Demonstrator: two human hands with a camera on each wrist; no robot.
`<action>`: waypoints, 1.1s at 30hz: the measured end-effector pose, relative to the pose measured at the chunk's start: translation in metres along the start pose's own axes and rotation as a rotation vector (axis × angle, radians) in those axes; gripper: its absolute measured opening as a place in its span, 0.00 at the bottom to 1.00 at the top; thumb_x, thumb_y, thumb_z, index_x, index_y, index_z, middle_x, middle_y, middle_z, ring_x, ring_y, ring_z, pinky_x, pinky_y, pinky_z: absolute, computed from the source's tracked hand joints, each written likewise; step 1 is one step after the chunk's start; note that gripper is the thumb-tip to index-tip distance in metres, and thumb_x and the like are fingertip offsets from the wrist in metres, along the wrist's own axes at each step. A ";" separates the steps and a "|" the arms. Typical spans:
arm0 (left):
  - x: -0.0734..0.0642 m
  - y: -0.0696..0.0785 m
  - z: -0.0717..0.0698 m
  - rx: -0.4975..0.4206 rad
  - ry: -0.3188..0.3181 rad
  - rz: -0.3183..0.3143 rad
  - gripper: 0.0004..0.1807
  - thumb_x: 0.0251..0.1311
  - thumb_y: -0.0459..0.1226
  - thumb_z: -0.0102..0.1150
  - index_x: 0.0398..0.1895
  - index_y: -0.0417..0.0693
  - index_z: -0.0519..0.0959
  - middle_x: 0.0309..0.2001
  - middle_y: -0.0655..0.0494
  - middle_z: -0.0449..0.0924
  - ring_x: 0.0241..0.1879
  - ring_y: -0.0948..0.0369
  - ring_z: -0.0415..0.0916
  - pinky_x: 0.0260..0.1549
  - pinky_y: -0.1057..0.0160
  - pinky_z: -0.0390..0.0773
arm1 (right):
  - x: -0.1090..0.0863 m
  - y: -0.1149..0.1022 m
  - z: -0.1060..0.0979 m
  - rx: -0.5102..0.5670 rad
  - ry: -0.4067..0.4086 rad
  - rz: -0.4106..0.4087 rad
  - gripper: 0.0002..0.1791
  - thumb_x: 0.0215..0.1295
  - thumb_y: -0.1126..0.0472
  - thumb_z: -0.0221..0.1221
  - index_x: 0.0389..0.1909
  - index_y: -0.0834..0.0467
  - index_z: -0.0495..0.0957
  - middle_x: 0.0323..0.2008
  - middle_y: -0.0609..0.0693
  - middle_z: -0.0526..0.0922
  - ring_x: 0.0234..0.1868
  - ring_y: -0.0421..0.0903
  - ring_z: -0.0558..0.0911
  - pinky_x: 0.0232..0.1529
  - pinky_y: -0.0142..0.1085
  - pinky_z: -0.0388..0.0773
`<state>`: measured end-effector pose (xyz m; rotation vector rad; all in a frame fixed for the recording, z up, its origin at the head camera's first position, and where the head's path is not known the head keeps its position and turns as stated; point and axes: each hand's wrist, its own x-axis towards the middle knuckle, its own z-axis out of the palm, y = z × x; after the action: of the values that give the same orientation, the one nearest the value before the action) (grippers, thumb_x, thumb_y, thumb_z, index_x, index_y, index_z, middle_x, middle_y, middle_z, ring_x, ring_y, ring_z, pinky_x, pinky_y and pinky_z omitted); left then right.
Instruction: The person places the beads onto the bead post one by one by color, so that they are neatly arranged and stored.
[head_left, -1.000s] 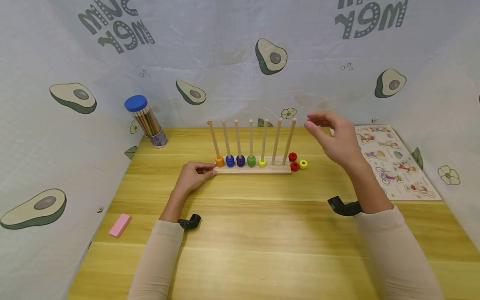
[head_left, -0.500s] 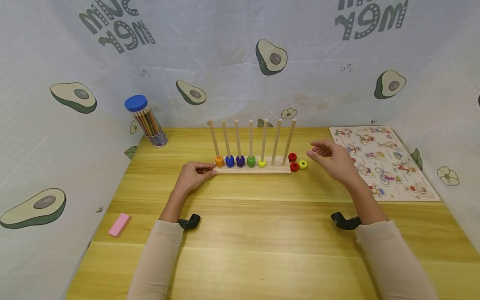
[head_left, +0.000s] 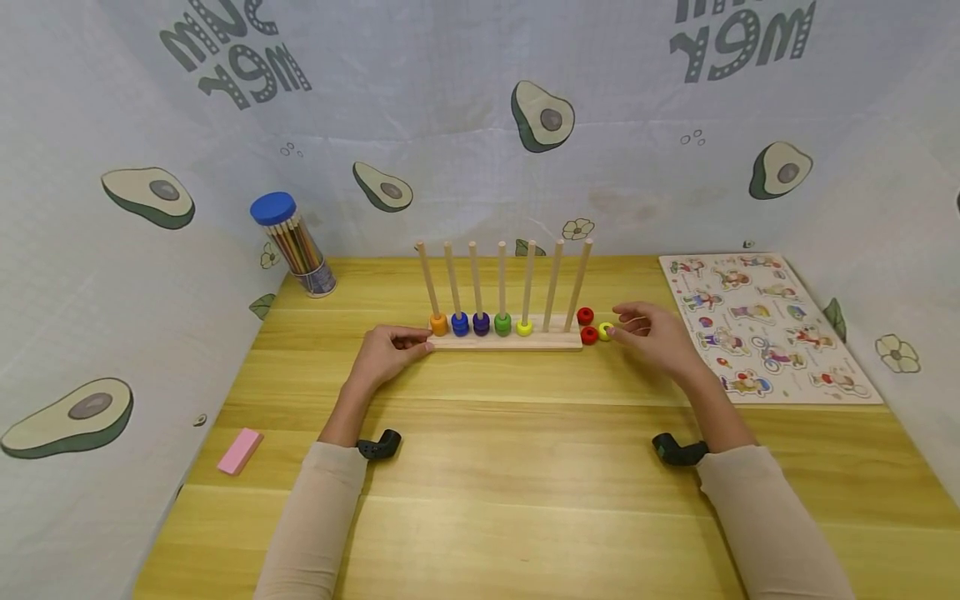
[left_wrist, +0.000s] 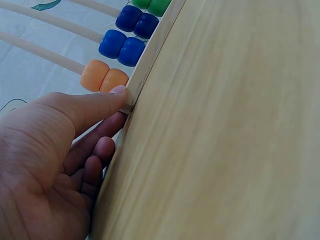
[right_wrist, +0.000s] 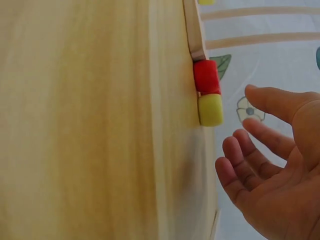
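A wooden bead stand (head_left: 510,342) with a row of upright pegs sits at mid-table. Its left pegs carry orange beads (head_left: 438,324), blue, purple and green ones, then a single yellow bead (head_left: 524,327); the two rightmost pegs are bare. My left hand (head_left: 381,357) grips the stand's left end, thumb (left_wrist: 100,107) on the front corner. Right of the stand lie two red beads (head_left: 589,335) and a loose yellow bead (head_left: 603,332). Over that yellow bead my right hand (head_left: 660,337) hovers, thumb and fingers spread, holding nothing; the right wrist view shows a gap to the bead (right_wrist: 210,111).
A picture puzzle board (head_left: 765,333) lies at the back right. At the back left stands a tub of coloured pencils (head_left: 296,246) with a blue lid. A pink eraser (head_left: 241,451) rests near the left edge. Printed cloth (head_left: 465,125) hangs behind the table.
My right hand has come down and leftward from beside the rightmost peg to the loose yellow bead. The left hand stays on the stand's end.
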<state>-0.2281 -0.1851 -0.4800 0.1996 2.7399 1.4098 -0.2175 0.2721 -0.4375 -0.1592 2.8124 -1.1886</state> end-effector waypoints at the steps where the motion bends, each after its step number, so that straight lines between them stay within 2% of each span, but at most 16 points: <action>1: 0.000 0.000 0.000 -0.002 0.001 -0.001 0.14 0.61 0.48 0.74 0.49 0.58 0.91 0.38 0.56 0.90 0.33 0.60 0.79 0.31 0.65 0.77 | 0.000 0.001 0.001 -0.005 -0.001 0.004 0.30 0.74 0.50 0.62 0.68 0.63 0.73 0.60 0.65 0.78 0.58 0.63 0.79 0.62 0.59 0.74; 6: 0.000 -0.001 0.000 -0.009 0.001 -0.002 0.14 0.61 0.48 0.74 0.48 0.59 0.91 0.38 0.56 0.90 0.33 0.59 0.79 0.32 0.63 0.77 | 0.000 0.005 0.004 -0.037 -0.031 0.029 0.30 0.74 0.48 0.62 0.69 0.62 0.73 0.61 0.65 0.79 0.59 0.62 0.79 0.62 0.58 0.74; 15: 0.000 -0.001 0.000 0.000 0.002 0.002 0.14 0.61 0.48 0.74 0.49 0.58 0.91 0.38 0.56 0.90 0.34 0.58 0.80 0.33 0.62 0.77 | 0.002 0.007 0.010 -0.026 -0.063 0.011 0.28 0.75 0.54 0.62 0.69 0.64 0.73 0.59 0.66 0.79 0.57 0.61 0.79 0.59 0.55 0.75; 21: 0.000 0.000 0.000 0.002 0.003 0.000 0.14 0.61 0.48 0.74 0.48 0.59 0.91 0.38 0.55 0.90 0.33 0.58 0.79 0.32 0.63 0.77 | 0.004 0.007 0.011 -0.063 -0.080 0.012 0.27 0.75 0.57 0.61 0.69 0.66 0.73 0.57 0.66 0.79 0.55 0.60 0.78 0.55 0.50 0.75; 33: -0.001 0.001 0.001 -0.012 0.002 -0.010 0.14 0.61 0.48 0.74 0.48 0.58 0.91 0.38 0.55 0.89 0.33 0.58 0.79 0.32 0.63 0.77 | 0.002 0.001 0.010 -0.080 -0.063 0.014 0.24 0.74 0.57 0.62 0.61 0.69 0.77 0.50 0.66 0.81 0.50 0.58 0.79 0.49 0.43 0.75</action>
<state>-0.2273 -0.1843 -0.4797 0.1840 2.7295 1.4239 -0.2182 0.2651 -0.4453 -0.1794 2.8029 -1.0490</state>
